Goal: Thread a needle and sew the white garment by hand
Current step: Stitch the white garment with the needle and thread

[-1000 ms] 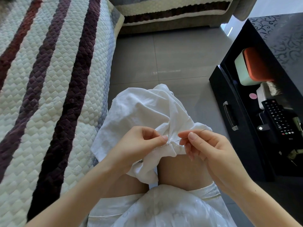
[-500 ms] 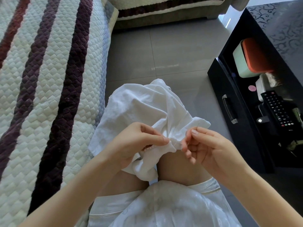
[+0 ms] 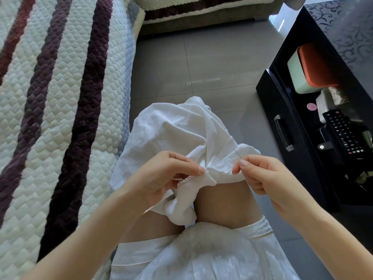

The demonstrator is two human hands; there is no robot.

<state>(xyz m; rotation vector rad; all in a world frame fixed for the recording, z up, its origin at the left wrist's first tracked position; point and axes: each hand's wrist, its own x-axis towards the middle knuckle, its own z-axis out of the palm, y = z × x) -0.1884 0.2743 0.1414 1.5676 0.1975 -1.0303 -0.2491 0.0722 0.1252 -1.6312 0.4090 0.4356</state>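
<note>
- Since half a second ago, my right hand (image 3: pixel 260 174) has pulled away to the right, opening a gap between it and my left hand (image 3: pixel 167 178), where the fingertips of the two nearly met before.
- My right hand pinches a thin steel needle (image 3: pixel 237 154) between thumb and forefinger. The other fingers are curled under.
- The needle's free end sticks up and away from me, slanting left, against the cloth behind it. I cannot make out any thread.
- My left hand pinches a gathered fold of the crumpled white cotton garment (image 3: pixel 177 134) between thumb and forefinger. More of the cloth is bunched under the palm.
- The white cotton garment is draped over my bare knees (image 3: pixel 222 199), and its far end hangs towards the grey tiled floor (image 3: pixel 201 67).
- A narrow pink lace edge (image 3: pixel 183 180) shows just below my left thumb.
- To my left lies a quilted white sofa cover with dark purple stripes (image 3: pixel 60 98).
- To my right stands a glossy black desk (image 3: pixel 343 27). Its open shelf holds a black remote control (image 3: pixel 343 134) and a mint-green box with an orange lid (image 3: pixel 310 67).
</note>
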